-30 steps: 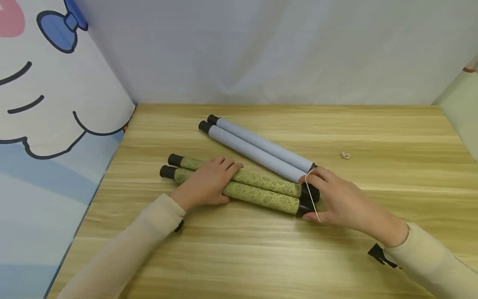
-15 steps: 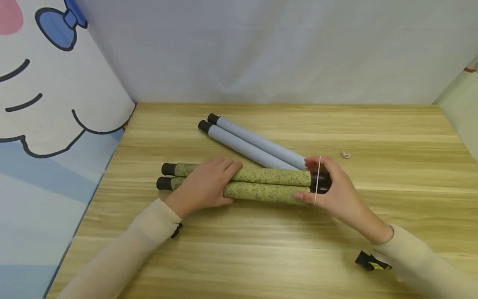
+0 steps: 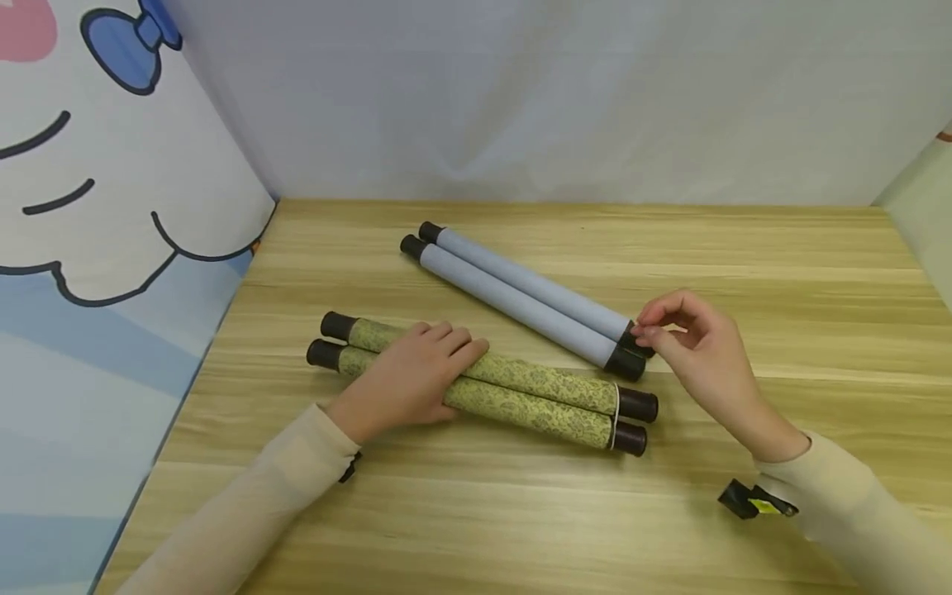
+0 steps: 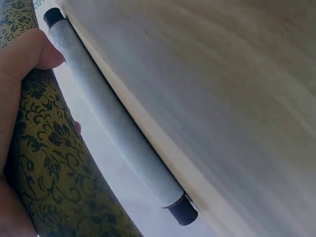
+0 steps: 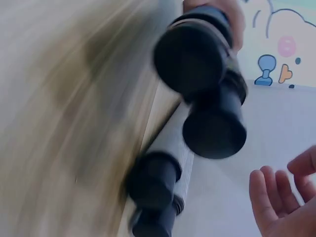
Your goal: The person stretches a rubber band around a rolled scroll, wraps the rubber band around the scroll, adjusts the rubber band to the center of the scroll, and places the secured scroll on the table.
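Observation:
A rolled scroll point(image 3: 535, 413) in yellow-green floral cloth lies slantwise over the table, its two rolls side by side with dark knobs at the ends. My left hand point(image 3: 412, 376) grips it left of the middle; the left wrist view shows the thumb over the patterned cloth point(image 4: 54, 158). A thin white elastic band point(image 3: 616, 417) circles both rolls just inside the right knobs. My right hand point(image 3: 706, 347) hovers by the right end of a second, pale blue scroll point(image 3: 521, 310), thumb and fingertips close together. In the right wrist view its fingers point(image 5: 274, 192) are loosely bent, with nothing visible between them.
The blue scroll lies behind the yellow-green one on the wooden table point(image 3: 476, 529). A pale cloth wall point(image 3: 565, 99) stands along the back edge, and a printed cartoon panel point(image 3: 111, 248) borders the left side.
My right hand has slipped the white elastic band over the yellow-green scroll's right end, let go, and moved up and right. The loose white band on the table is now hidden from view.

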`<state>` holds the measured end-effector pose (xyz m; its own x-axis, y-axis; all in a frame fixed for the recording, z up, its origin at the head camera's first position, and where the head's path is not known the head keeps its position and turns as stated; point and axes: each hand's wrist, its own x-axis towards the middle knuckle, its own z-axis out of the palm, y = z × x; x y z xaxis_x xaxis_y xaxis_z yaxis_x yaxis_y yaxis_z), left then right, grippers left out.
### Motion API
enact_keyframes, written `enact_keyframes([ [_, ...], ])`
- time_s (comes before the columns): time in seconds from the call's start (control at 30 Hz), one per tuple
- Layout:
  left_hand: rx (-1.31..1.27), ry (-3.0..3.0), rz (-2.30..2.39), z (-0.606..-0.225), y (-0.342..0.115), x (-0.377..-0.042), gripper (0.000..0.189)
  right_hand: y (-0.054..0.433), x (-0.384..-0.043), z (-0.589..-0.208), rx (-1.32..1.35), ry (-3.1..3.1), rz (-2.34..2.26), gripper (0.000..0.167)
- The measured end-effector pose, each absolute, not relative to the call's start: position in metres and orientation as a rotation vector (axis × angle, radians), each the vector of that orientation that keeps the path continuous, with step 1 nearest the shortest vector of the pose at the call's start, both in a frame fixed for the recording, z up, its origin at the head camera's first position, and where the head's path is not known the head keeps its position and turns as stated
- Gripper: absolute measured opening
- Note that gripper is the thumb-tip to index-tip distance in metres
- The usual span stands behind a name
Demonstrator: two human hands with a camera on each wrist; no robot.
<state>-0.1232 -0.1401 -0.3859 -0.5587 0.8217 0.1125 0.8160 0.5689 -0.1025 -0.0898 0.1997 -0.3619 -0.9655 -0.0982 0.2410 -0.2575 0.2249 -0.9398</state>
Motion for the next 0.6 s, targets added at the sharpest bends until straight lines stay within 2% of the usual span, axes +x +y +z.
enact_keyframes([
  [0.1, -1.358, -2.706, 0.043, -0.385, -0.139, -0.124, 0.092, 0.204, -0.087, -0.361, 0.392, -2.429, 1.593, 0.013],
  [0.27, -1.290, -2.762, 0.052, -0.382, -0.144, -0.124, 0.089, 0.204, -0.086, -0.364, 0.647, -2.412, 1.338, 0.024],
  [0.6, -1.250, -2.752, 0.051, -0.385, -0.151, -0.125, 0.086, 0.204, -0.091, -0.370, 0.949, -2.353, 1.166, 0.036],
])
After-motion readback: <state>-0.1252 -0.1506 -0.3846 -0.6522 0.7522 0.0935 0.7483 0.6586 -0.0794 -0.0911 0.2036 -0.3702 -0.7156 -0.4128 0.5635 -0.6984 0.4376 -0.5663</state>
